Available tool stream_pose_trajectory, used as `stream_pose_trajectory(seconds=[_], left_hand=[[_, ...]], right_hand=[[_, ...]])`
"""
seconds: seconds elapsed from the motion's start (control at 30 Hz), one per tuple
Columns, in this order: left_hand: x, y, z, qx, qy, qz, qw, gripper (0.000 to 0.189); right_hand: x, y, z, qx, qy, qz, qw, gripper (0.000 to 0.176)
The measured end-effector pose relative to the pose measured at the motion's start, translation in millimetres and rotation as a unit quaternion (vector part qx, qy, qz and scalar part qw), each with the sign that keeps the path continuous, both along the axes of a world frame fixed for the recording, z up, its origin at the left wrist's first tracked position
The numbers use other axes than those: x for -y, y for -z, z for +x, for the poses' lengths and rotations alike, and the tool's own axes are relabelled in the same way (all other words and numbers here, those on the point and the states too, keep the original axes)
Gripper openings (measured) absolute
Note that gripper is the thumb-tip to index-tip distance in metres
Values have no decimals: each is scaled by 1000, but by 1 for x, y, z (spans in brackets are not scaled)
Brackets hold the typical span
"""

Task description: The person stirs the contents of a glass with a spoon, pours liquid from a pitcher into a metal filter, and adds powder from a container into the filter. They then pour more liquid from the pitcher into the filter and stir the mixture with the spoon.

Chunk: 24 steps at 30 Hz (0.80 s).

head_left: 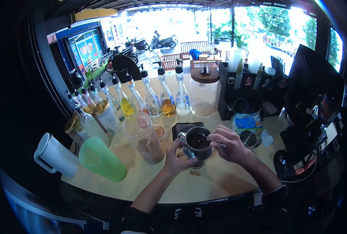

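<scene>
A metal cup (198,138) with dark contents stands over a small vessel near the middle of the counter. Around its left side and front curl the fingers of my left hand (178,159). My right hand (230,143) is closed at the cup's right rim, pinching a thin metal utensil whose handle end shows below the fingers. What part of the utensil lies inside the cup is hard to make out. Behind the cup lies a folded black cloth (180,127). Left of my left hand is a clear plastic container (146,140) with brown contents.
Pump bottles (168,102) line the counter's (173,191) back, beside a large wooden-lidded jar (205,95). A green pitcher (103,160) and a white jug (58,156) stand left. To the right are a metal cup (248,138), a wipes pack (246,121) and black equipment.
</scene>
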<state>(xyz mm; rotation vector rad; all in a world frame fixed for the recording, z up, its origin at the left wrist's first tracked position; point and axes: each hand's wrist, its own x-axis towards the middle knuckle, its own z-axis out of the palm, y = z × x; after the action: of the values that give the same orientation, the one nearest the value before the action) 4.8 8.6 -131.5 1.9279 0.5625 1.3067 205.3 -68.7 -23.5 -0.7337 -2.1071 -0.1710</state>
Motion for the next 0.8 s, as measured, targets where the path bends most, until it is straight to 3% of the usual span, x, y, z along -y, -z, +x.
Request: stream_pose_trajectory(seconds=[0.8], left_hand=[[1,-5,1,-10,-10,2,1000,70]], right_hand=[[-3,-4,-2,-2,-14,-19,1000,15]])
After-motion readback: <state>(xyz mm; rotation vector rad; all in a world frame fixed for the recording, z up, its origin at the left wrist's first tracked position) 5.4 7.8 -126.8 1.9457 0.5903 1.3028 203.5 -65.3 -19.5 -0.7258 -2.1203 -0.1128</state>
